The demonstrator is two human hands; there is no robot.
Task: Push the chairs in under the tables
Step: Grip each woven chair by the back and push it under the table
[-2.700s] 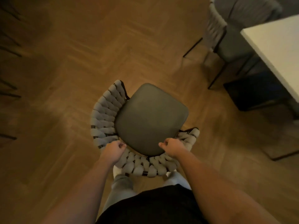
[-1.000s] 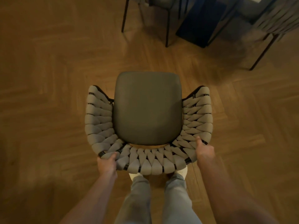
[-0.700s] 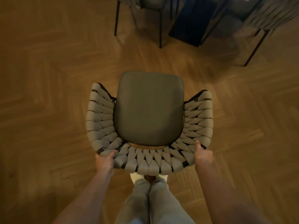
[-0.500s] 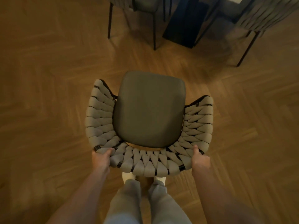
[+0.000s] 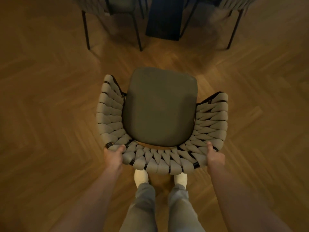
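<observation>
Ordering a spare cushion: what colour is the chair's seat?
Dark grey-green, plain, on the chair seat; head view.

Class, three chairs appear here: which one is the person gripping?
The woven-backed chair in the middle of the floor: the left hand and right hand hold its backrest. The other two stand untouched at the top.

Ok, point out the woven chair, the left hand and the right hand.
woven chair [image 5: 160, 113]: head view, middle of the dark seat cushion.
left hand [image 5: 113, 157]: head view, back of the hand gripping the backrest's left corner.
right hand [image 5: 214, 157]: head view, back of the hand gripping the backrest's right corner.
</observation>
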